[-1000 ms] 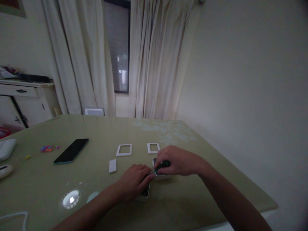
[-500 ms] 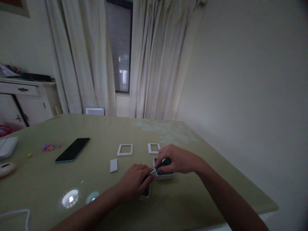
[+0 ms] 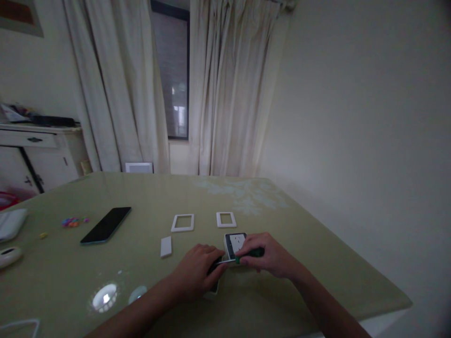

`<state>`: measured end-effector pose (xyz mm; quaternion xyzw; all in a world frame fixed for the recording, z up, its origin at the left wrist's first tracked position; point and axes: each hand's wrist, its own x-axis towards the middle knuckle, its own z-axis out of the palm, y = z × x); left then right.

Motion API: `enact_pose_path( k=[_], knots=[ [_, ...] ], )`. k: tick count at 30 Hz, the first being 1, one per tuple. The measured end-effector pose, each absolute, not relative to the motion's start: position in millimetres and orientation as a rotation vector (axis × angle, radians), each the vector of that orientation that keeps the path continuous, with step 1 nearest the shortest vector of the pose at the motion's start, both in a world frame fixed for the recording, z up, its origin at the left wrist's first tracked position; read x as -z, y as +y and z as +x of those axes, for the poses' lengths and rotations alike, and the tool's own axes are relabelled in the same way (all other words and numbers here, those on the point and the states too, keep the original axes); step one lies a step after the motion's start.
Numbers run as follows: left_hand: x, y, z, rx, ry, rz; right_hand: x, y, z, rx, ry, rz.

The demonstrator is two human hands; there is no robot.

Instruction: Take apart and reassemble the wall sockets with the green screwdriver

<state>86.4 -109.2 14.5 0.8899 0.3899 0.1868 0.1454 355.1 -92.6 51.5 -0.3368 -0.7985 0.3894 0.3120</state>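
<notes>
My right hand (image 3: 269, 256) is closed round the green handle of a screwdriver (image 3: 256, 252). Its thin metal shaft points left, to the fingers of my left hand (image 3: 197, 272). That hand is bent over a small white box with a dark top (image 3: 212, 293), gripping it on the table. Fingers cover most of this box, and the screwdriver's tip is hidden there. Just beyond the shaft lies a white power socket (image 3: 237, 241) with a dark border, partly behind my right hand.
Two white square frames (image 3: 182, 229) (image 3: 226, 226) lie farther back, with a white rectangular plate (image 3: 166, 246) nearer. A black phone (image 3: 106, 225), several small coloured pieces (image 3: 73, 222) and a white rounded object (image 3: 10, 256) are at left. A white cable (image 3: 21, 323) crosses the front left.
My right hand and the screwdriver have moved right and nearer to me, uncovering more of the socket. The shaft now lies flatter. My left hand stays on the box.
</notes>
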Motion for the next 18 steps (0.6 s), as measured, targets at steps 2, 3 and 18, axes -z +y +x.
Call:
enact_pose_path(
  k=[2, 3, 18],
  knots=[
    [-13, -109, 86, -0.547, 1.115, 2.571, -47, -91, 356, -1.077, -2.079, -0.901],
    [-13, -109, 86, -0.559, 1.111, 2.573, -45, -91, 357, -1.102, -2.062, -0.906],
    [-10, -119, 87, -0.883, 1.188, 2.843, -21, -98, 373, -1.137, -1.93, -0.948]
  ],
)
